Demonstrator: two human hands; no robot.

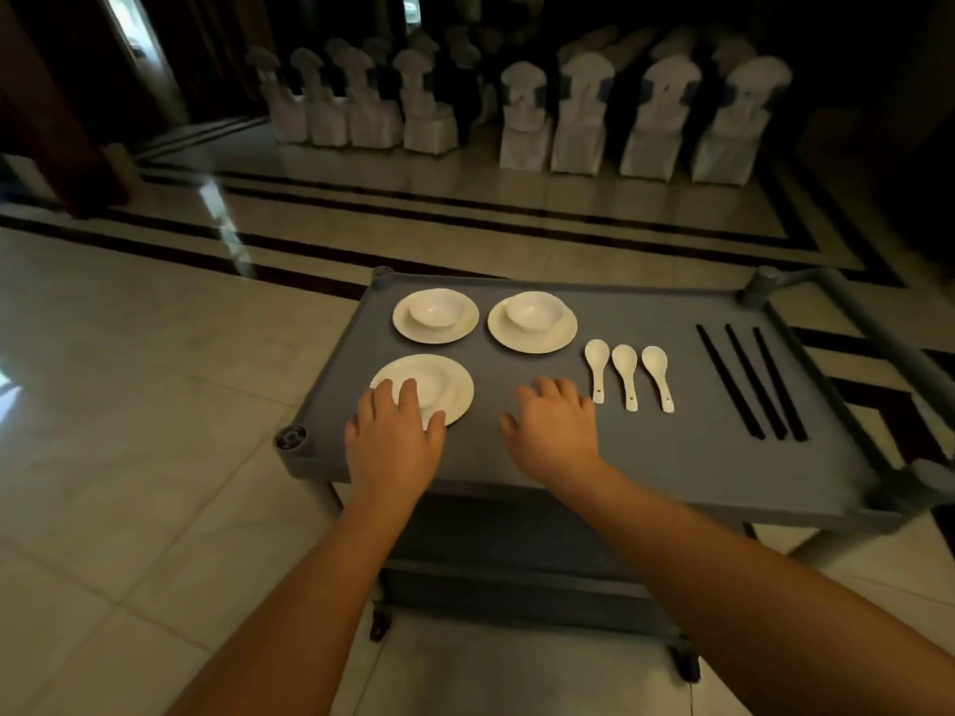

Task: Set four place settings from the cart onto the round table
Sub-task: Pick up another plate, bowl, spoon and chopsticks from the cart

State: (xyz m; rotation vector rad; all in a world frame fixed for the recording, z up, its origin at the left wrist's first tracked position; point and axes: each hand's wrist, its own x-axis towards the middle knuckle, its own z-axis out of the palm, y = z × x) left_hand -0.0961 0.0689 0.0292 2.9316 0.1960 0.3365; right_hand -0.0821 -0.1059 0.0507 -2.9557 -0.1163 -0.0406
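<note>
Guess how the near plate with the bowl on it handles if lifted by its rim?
Probably rigid and breakable: the near plate looks like glazed white ceramic. Its bowl sits loose on top, so tilting could slide it off. The glossy rim may be slippery under the left hand, whose fingers reach over it.

Banquet hall or hotel function room: rows of chairs in white covers with blue sashes (584, 113) stacked along the far wall, polished marble floor (129, 354) with dark inlaid borders, grey service cart (672, 457) carrying white tableware.
</note>
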